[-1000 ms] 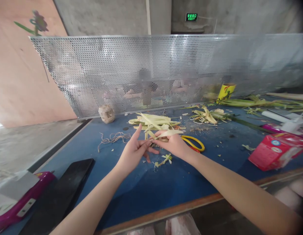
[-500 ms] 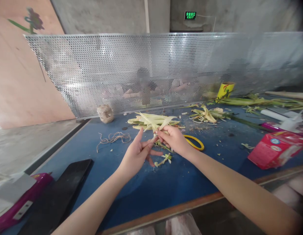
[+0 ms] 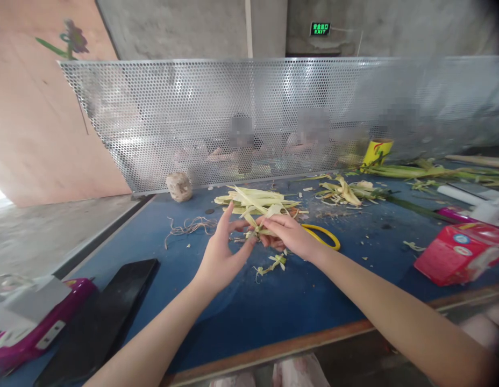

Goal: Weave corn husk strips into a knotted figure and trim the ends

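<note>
Pale green husk strips, which look like corn husk (image 3: 253, 219), are pinched between my two hands over the blue table. My left hand (image 3: 222, 253) has its thumb and fingertips closed on the lower end of the strips, the index finger raised. From the other side my right hand (image 3: 292, 234) grips the folded strips, its fingers partly hidden behind them. Just beyond lies a pile of loose husk strips (image 3: 268, 200). A small knotted piece of husk (image 3: 277, 261) rests on the table nearer to me. By my right wrist is a yellow ring (image 3: 332, 237), probably a tape roll.
Left of my hands are tangled twine (image 3: 189, 227), a wrapped lump (image 3: 179, 187), a black phone-like slab (image 3: 108, 317) and a purple device (image 3: 68, 306). At right are more husks (image 3: 346, 192), a yellow can (image 3: 376, 153) and a red packet (image 3: 451, 255). Perforated metal screen (image 3: 152, 118) behind; people beyond.
My left fingers have drawn in around the strips' lower end, and the strips are now more folded between my hands. The view has shifted slightly left.
</note>
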`<state>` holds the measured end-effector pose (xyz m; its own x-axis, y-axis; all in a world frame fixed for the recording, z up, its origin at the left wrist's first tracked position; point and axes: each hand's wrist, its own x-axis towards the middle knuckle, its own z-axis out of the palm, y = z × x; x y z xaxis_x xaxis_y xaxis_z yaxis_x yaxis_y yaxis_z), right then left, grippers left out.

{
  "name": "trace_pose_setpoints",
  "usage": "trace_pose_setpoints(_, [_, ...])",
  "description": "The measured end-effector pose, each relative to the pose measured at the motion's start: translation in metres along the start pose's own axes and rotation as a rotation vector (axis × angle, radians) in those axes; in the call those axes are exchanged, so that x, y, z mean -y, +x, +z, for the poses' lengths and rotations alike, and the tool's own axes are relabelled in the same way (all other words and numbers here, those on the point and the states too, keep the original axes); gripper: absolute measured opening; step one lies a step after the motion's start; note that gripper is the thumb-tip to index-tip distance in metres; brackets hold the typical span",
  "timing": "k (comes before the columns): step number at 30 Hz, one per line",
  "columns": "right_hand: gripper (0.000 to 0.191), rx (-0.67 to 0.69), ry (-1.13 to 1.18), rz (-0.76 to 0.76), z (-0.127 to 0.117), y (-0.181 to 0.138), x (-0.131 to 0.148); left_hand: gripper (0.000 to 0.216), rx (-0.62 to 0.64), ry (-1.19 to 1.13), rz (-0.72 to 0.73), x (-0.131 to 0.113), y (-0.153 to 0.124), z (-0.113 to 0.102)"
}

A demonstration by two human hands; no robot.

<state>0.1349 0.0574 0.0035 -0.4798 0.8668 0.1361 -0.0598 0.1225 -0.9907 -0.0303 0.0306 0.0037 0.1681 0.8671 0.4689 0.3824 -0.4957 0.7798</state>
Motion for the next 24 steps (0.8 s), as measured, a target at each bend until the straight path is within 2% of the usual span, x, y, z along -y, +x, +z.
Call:
trace_pose_setpoints(3, [0.033, 0.072, -0.062, -0.029, 0.001, -0.001, -0.001, 0.08, 0.058, -0.12, 0.002, -0.002, 0.0, 0.003])
trace_pose_setpoints(7, [0.039, 0.122, -0.184, -0.064, 0.0, -0.002, -0.004, 0.09, 0.155, -0.45, -0.133, -0.007, 0.0, 0.006])
trace_pose_setpoints(10, [0.039, 0.117, -0.27, -0.102, 0.0, -0.003, -0.004, 0.093, 0.145, -0.561, -0.218, -0.01, 0.002, 0.006])
trace_pose_setpoints(14, [0.023, 0.101, -0.223, -0.158, 0.004, -0.004, -0.005, 0.098, 0.141, -0.595, -0.262, -0.01, 0.005, 0.002])
trace_pose_setpoints(19, [0.025, 0.029, -0.135, -0.083, 0.001, -0.002, -0.006, 0.101, 0.091, -0.595, -0.269, -0.008, 0.006, 0.001])
trace_pose_setpoints(21, [0.026, 0.022, -0.174, -0.075, -0.002, 0.0, -0.005, 0.093, 0.027, -0.561, -0.26, -0.009, 0.006, 0.002])
trace_pose_setpoints(24, [0.024, -0.086, -0.255, -0.117, -0.008, 0.004, -0.003, 0.073, -0.055, -0.484, -0.26, -0.01, 0.006, 0.003])
